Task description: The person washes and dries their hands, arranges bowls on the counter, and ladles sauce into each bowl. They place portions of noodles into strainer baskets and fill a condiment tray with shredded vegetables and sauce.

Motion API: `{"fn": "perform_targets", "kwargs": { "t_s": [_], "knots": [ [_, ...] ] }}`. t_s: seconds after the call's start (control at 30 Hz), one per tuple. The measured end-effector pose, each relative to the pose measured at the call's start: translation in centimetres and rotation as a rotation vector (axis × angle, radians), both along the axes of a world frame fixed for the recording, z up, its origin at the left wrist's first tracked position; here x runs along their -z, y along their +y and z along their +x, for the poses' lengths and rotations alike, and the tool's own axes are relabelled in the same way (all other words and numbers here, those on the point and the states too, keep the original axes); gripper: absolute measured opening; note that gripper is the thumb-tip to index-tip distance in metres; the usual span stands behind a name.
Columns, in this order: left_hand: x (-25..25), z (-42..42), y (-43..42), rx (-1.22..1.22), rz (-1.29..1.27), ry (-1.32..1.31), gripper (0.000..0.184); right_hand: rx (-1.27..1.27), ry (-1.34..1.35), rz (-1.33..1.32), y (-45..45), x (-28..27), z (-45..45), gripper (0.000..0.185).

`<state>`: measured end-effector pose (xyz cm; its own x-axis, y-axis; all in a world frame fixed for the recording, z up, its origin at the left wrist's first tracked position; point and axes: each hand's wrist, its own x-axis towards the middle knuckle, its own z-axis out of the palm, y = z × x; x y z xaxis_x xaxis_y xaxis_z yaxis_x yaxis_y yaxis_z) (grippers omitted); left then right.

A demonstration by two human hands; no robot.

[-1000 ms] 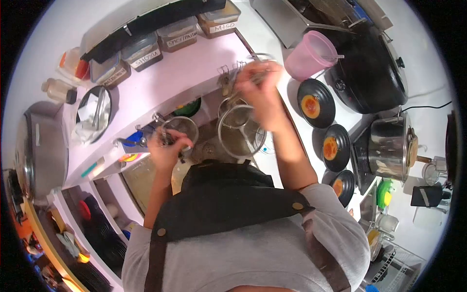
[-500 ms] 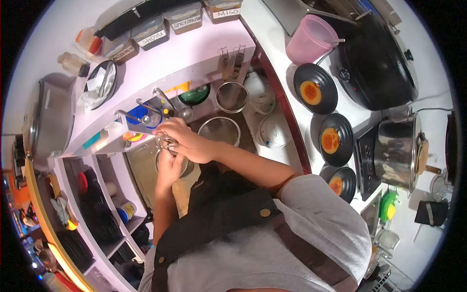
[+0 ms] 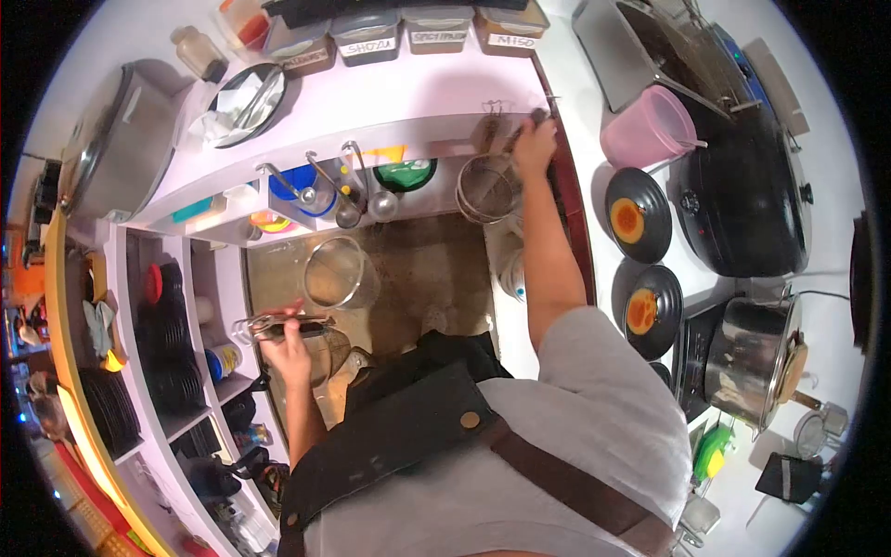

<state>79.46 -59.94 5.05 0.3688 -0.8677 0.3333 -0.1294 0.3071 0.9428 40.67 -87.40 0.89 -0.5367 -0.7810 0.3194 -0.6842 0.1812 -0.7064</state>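
My left hand is closed around the dark handle of a metal strainer, with a wire loop sticking out past the fingers to the left. The basket end is partly hidden by the hand. Stretched out to the far right, my right hand grips a dark handle beside a hanging mesh strainer under the shelf edge. Another round mesh strainer sits over the brownish basin between the two hands.
Ladles hang from the pink shelf. Labelled tubs line its top. On the right stand black bowls with orange-brown liquid, a pink pitcher, a black cooker and a steel pot.
My hands have come apart. The right has reached up and right to a strainer handle, while the left has moved down and left with a strainer handle. The camera view has shifted.
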Motion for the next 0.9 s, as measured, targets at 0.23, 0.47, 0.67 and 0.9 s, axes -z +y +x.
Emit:
{"fn": "perform_targets", "kwargs": {
  "t_s": [0.23,0.47,0.67,0.9],
  "knots": [
    [-0.2,5.6,-1.0,-0.524,0.206,-0.063,0.015,-0.442,-0.608,-0.153,4.3,-7.6,6.9,0.019],
    [2.7,13.8,-0.9,-0.366,-0.103,0.165,0.054,-1.450,-0.221,0.174,16.7,-10.0,35.0,0.046],
    [6.6,24.8,-0.3,-0.434,-0.066,0.474,0.081,-1.707,-0.330,0.033,19.8,-0.5,55.8,0.062],
    [18.6,40.1,-0.8,-0.643,0.183,0.454,0.040,-1.861,-0.259,0.507,18.5,9.2,72.7,0.056]
  ]
}}
